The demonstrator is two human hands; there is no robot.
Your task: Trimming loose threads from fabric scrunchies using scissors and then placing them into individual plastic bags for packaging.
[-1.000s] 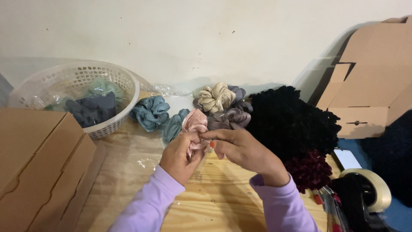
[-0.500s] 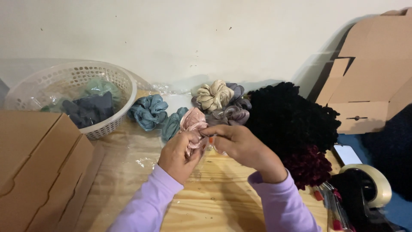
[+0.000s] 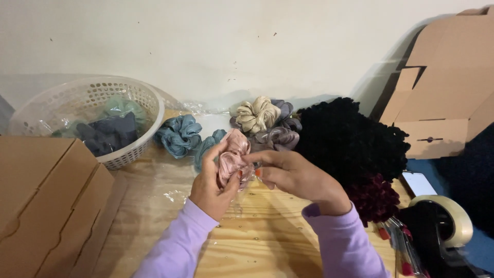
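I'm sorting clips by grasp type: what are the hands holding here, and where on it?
A pink scrunchie. The left hand cups its left side and underside; the right hand pinches its right edge with the fingertips.

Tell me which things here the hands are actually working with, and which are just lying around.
In hand: pink scrunchie, held by left hand and right hand.

Lying about: blue scrunchie, beige scrunchie, white basket, tape dispenser, cardboard boxes.
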